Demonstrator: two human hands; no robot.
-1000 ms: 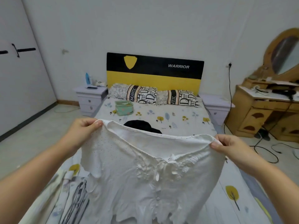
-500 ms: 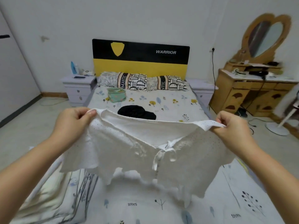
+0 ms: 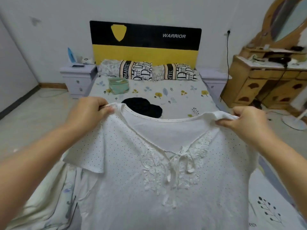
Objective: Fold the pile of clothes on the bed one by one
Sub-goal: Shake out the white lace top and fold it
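A white short-sleeved top of thin cotton, speckled with tiny dark dots (image 3: 126, 188), hangs spread out over the near end of the bed, its front facing the camera. A ruffled placket and a small tied white bow (image 3: 180, 161) sit just below its V-shaped neckline. The left hand (image 3: 87, 112) has its fingers curled tight, pinching the left shoulder seam between thumb and fingertips. The right hand (image 3: 245, 121) grips the right shoulder the same way, with the fabric bunched under its bent fingers. Both shoulders are held up at about the same height, so the neckline sags between them.

Beneath the top, at the bed's near left corner, lies a pale rumpled cloth with a faint print (image 3: 49, 205). The bed's white sheet printed with small trees (image 3: 179, 93) stretches beyond. Near its middle, just past the neckline, sits a crumpled black garment (image 3: 142, 106). Farther on, toward the left side, stands a mint-green zipped pouch (image 3: 118, 85). Two lettered pillows (image 3: 142, 71) rest against the black and yellow headboard (image 3: 146, 45).
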